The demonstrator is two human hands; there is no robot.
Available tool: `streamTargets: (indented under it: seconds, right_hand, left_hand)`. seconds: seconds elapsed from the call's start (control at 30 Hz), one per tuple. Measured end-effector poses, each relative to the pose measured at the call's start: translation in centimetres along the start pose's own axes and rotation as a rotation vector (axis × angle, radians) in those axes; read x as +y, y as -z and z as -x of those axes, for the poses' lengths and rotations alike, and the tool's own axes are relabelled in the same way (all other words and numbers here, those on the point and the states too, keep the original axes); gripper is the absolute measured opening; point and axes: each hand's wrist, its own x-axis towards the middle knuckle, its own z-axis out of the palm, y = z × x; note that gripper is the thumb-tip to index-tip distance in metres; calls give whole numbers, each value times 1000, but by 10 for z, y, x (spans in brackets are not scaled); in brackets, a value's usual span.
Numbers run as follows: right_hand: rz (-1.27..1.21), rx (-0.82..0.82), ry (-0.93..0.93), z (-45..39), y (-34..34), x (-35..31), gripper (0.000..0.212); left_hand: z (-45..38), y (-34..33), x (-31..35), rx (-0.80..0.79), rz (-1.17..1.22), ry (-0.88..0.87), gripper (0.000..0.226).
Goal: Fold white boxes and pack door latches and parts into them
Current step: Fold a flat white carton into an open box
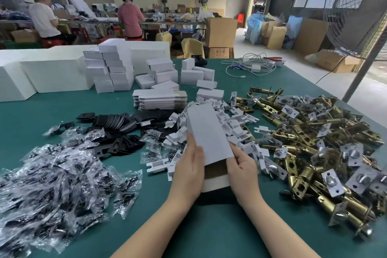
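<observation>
We had a stack of folded boxes (113, 69) done, but left hand (189, 170) and right hand (244, 170) both gripped one unfolded white box (206, 132) above the table (199, 232), latches (314, 138) unpacked.

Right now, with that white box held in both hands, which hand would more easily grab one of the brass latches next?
Probably the right hand. The pile of brass latches lies on its side of the white box, close by. The left hand would have to cross over the box; the bagged parts lie on its side.
</observation>
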Motion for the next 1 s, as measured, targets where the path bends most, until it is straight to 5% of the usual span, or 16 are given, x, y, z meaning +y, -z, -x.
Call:
streamTargets:
  seconds: [0.17, 0.33, 0.43, 0.57, 0.67, 0.7, 0.8, 1.0]
  right_hand:
    - [-223, -189, -170, -1, -3, -3, 35]
    - [-503, -530, -302, 0, 6, -6, 48]
    - [-448, -357, -397, -2, -3, -9, 44]
    - [-45, -68, -313, -17, -18, -15, 38]
    - [101, -89, -294, -23, -21, -15, 66]
    - [126, -97, -290, -22, -20, -14, 67]
    - [177, -51, -207, -17, -18, -7, 51]
    - [279, 41, -42, -10, -12, 2, 43]
  left_hand:
    - [-15, 15, -8, -44, 721, 243, 37]
    - [-18, 31, -11, -48, 824, 289, 38]
    - [-16, 31, -15, -106, 731, 237, 38]
    - [-11, 21, -16, -80, 595, 230, 28]
    - [-8, 18, -11, 28, 482, 246, 4]
    - [-6, 17, -10, 67, 403, 225, 14]
    - [0, 13, -9, 113, 234, 127, 40]
    - [1, 8, -6, 120, 81, 26, 20]
